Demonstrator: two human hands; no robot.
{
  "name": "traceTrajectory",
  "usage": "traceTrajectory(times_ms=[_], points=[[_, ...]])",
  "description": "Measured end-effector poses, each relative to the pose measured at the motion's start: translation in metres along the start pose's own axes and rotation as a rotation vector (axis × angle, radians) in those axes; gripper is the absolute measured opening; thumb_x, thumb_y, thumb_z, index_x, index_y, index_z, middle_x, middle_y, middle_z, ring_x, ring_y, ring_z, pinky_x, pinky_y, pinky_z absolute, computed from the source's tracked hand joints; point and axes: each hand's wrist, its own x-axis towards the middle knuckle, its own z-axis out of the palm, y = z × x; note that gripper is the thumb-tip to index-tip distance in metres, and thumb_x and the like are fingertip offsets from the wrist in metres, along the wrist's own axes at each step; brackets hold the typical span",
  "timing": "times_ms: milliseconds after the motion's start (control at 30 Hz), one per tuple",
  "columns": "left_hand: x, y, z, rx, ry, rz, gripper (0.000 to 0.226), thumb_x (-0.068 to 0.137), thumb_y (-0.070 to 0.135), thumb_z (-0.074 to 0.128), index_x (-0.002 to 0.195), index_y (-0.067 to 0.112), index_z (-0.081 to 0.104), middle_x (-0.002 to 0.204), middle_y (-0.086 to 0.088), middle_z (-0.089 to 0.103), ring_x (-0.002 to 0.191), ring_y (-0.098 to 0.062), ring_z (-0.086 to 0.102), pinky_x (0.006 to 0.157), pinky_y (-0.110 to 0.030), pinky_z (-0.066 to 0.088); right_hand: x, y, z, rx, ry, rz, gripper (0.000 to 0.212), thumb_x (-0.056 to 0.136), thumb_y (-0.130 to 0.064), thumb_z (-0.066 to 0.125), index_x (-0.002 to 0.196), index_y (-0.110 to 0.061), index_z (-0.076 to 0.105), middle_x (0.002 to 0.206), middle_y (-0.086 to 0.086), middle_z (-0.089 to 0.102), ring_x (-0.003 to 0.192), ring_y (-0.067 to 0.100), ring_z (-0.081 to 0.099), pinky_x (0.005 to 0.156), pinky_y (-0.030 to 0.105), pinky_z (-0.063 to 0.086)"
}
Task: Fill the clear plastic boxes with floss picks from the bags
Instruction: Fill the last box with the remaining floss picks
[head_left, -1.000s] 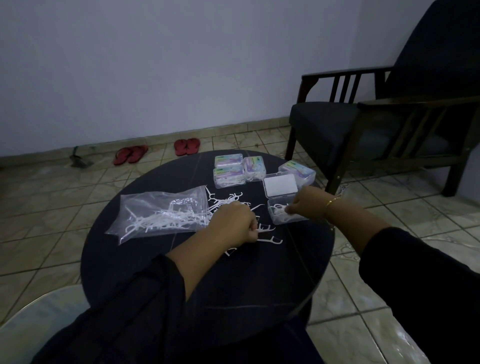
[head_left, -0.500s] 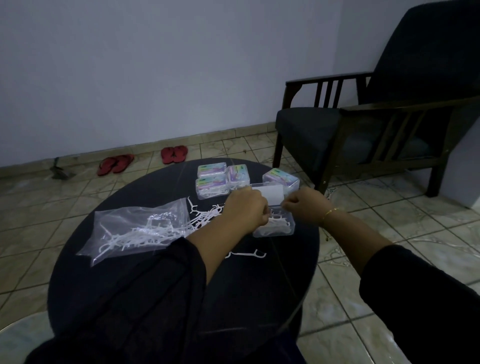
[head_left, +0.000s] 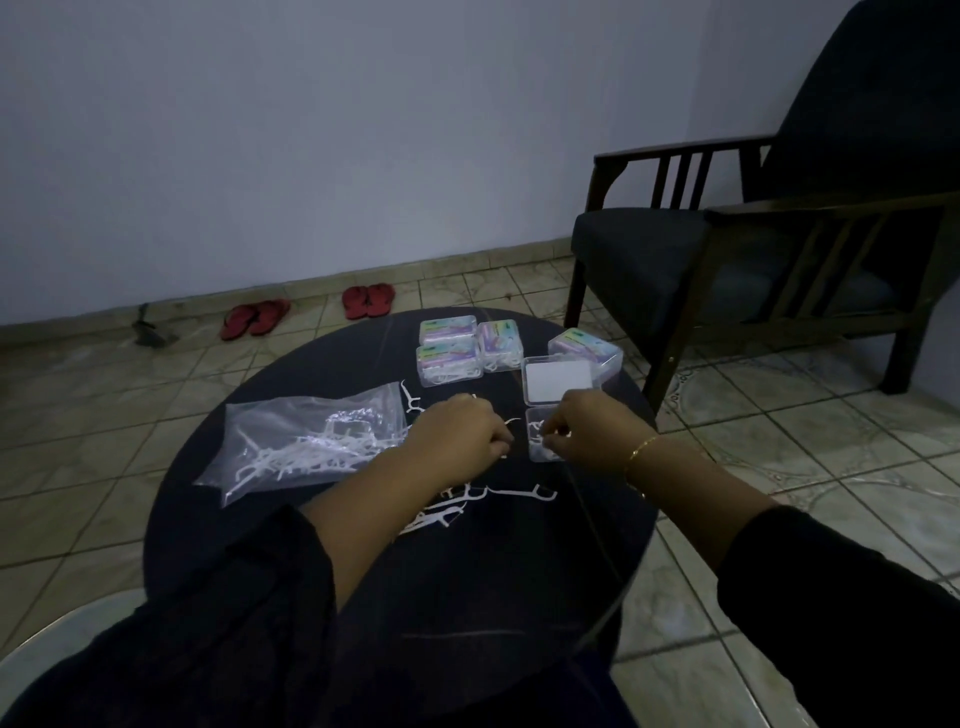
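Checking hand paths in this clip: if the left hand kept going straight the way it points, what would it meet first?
Probably the open clear box: the left hand, holding a floss pick, points right toward it. Depth is unclear from this view.

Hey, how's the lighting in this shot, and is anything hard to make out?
Head view: dim and bluish, corners darkened; the black table and sleeves merge; white floss picks and the bag stand out; what the left hand and right hand pinch is unclear.

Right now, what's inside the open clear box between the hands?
A few white floss picks lie in the open box. The right hand covers its right side, so the full count stays hidden.
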Motion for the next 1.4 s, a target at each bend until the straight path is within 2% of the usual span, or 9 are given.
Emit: traceTrajectory(times_ms=[233,333,433,600,733,833,1067,1167,1400], points=[[-0.051,-0.029,-0.003,-0.034,-0.178,-0.094,0.034,0.084,0.032,0.06,0.117,0.031,0.067,0.11,0.008,0.067,0.102,-0.014,0.06,0.084,-0.035,0.053,-0.001,-0.035,0.021,-0.24,-0.258,-0.065,0.028,0.089,-0.036,0.058,0.103,-0.014,0.07,0.104,0.005,0.065,0.096,0.02,0.059,0.085,0.033,0.051],[-0.065,-0.039,0.0,-0.045,-0.223,-0.13,0.041,0.076,0.039,0.066,0.116,0.028,0.066,0.106,0.006,0.066,0.096,-0.016,0.06,0.08,-0.036,0.054,0.0,-0.042,0.03,-0.29,-0.212,-0.021,0.028,0.09,-0.028,0.055,0.105,-0.01,0.069,0.109,0.009,0.064,0.099,0.025,0.061,0.088,0.037,0.052],[-0.075,-0.042,0.007,-0.004,-0.212,-0.154,0.03,0.075,0.042,0.067,0.098,0.022,0.069,0.09,0.002,0.065,0.085,-0.018,0.06,0.074,-0.038,0.055,0.0,-0.048,0.034,-0.294,-0.201,-0.016,0.027,0.09,-0.024,0.053,0.105,-0.009,0.069,0.11,0.011,0.063,0.099,0.027,0.06,0.086,0.034,0.051],[-0.082,-0.043,0.018,-0.065,-0.129,-0.172,0.022,0.085,0.033,0.064,0.106,0.028,0.071,0.105,0.005,0.066,0.098,-0.016,0.06,0.077,-0.029,0.048,-0.003,-0.06,0.038,-0.301,-0.181,-0.123,0.021,0.091,-0.025,0.054,0.101,-0.016,0.069,0.11,0.011,0.061,0.099,0.026,0.054,0.088,0.035,0.048],[-0.082,-0.043,0.022,-0.097,-0.081,-0.19,0.016,0.085,0.028,0.064,0.1,0.03,0.071,0.105,0.008,0.066,0.099,-0.014,0.06,0.074,-0.027,0.045,0.003,-0.063,0.047,-0.267,-0.117,-0.131,0.039,0.093,-0.028,0.051,0.132,-0.028,0.048,0.134,0.006,0.046,0.129,0.026,0.036,0.106,0.04,0.035],[-0.082,-0.042,0.023,-0.097,-0.075,-0.197,0.014,0.086,0.028,0.063,0.097,0.03,0.071,0.104,0.01,0.066,0.098,-0.013,0.059,0.077,-0.029,0.047,0.007,-0.063,0.05,-0.384,-0.132,-0.146,0.047,0.098,-0.029,0.042,0.144,-0.034,0.034,0.141,0.007,0.039,0.134,0.028,0.029,0.109,0.041,0.03],[-0.078,-0.046,0.023,-0.129,-0.118,-0.214,0.017,0.087,0.029,0.063,0.102,0.029,0.072,0.105,0.009,0.068,0.099,-0.014,0.061,0.082,-0.031,0.05,0.008,-0.064,0.042,-0.45,-0.057,-0.215,0.032,0.097,-0.033,0.045,0.122,-0.023,0.062,0.128,0.004,0.049,0.119,0.023,0.039,0.094,0.033,0.036],[-0.076,-0.047,0.02,-0.129,-0.148,-0.235,0.027,0.085,0.034,0.067,0.112,0.032,0.068,0.112,0.009,0.066,0.105,-0.015,0.059,0.083,-0.028,0.047,0.009,-0.064,0.041,-0.418,-0.097,-0.193,0.033,0.096,-0.036,0.047,0.121,-0.02,0.061,0.128,0.005,0.049,0.119,0.022,0.04,0.096,0.033,0.037],[-0.071,-0.043,0.019,-0.101,-0.136,-0.237,0.015,0.086,0.029,0.065,0.097,0.029,0.074,0.1,0.01,0.069,0.094,-0.012,0.061,0.072,-0.027,0.045,0.01,-0.056,0.039,-0.39,-0.188,-0.163,0.04,0.096,-0.041,0.046,0.135,-0.031,0.05,0.134,0.004,0.045,0.123,0.024,0.036,0.099,0.035,0.036]])
